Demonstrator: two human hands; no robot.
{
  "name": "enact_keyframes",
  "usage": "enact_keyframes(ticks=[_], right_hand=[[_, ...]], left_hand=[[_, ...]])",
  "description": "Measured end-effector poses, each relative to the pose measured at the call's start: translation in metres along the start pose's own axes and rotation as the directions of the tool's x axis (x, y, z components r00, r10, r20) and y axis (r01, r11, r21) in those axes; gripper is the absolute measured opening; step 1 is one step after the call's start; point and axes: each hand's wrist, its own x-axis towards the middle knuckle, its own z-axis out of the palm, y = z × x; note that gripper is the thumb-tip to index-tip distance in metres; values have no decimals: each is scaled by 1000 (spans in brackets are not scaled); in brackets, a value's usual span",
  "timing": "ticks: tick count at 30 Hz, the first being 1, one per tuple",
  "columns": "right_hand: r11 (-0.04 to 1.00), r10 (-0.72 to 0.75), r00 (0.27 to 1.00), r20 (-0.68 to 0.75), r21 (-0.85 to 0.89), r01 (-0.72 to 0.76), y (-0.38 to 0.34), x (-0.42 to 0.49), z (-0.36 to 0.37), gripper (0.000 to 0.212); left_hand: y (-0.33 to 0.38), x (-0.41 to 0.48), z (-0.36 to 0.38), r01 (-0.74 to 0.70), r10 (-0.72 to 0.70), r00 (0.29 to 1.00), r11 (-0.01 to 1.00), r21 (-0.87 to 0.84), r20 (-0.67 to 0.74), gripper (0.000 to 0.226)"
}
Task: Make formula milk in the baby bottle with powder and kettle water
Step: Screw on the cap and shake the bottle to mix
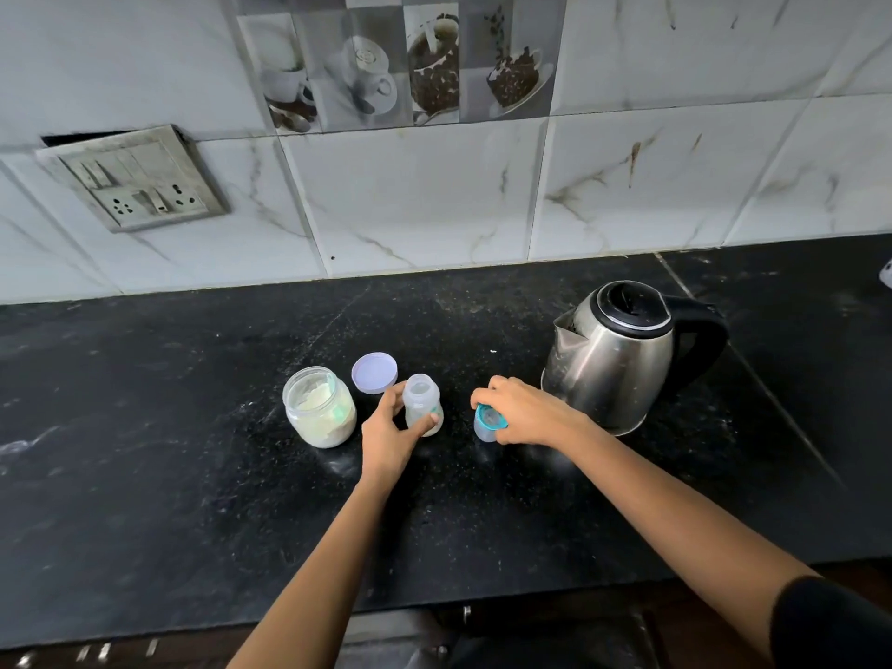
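Your left hand [391, 427] grips the opened baby bottle [423, 404], your right hand [521, 410] pinches its blue-ringed teat cap [490, 422], the powder jar [319, 407] stands uncovered; powder and water from the kettle [613, 354] seem not yet added.

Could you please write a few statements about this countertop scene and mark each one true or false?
1. The left hand grips the upright baby bottle. True.
2. The teal-ringed cap is screwed onto the baby bottle. False: it sits on the counter under the right hand, apart from the bottle, whose mouth is open.
3. The powder jar is open, and its lid lies on the counter next to it. True.
4. The right hand holds the kettle by its handle. False: the kettle stands on the counter with its handle free, and the right hand holds the teal-ringed cap.
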Motion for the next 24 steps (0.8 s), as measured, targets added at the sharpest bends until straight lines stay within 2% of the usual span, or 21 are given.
enact_keyframes(ticks=[4,15,18,21,22,24], right_hand=[[999,32,999,-19,29,-32,-4,0,-2,40],[963,137,984,-111,248,-106,-1,-10,0,40],[940,187,964,-188,321,-120,3,-15,-7,42],[854,306,906,-291,504,-127,3,-13,-15,43],[791,365,877,-312,601,-115,1,-11,-16,44],[588,473,829,-297,808,-46,-7,0,-14,45]], left_hand=[[0,2,-5,-8,8,1000,1000,0,22,55],[-6,9,-13,-33,34,994,999,-10,102,56],[-12,16,-18,-36,37,991,999,-13,125,64],[-16,22,-21,-50,54,985,998,-25,164,63],[-16,23,-21,-54,59,983,998,-28,176,62],[-18,25,-23,-62,68,978,997,-38,195,61]])
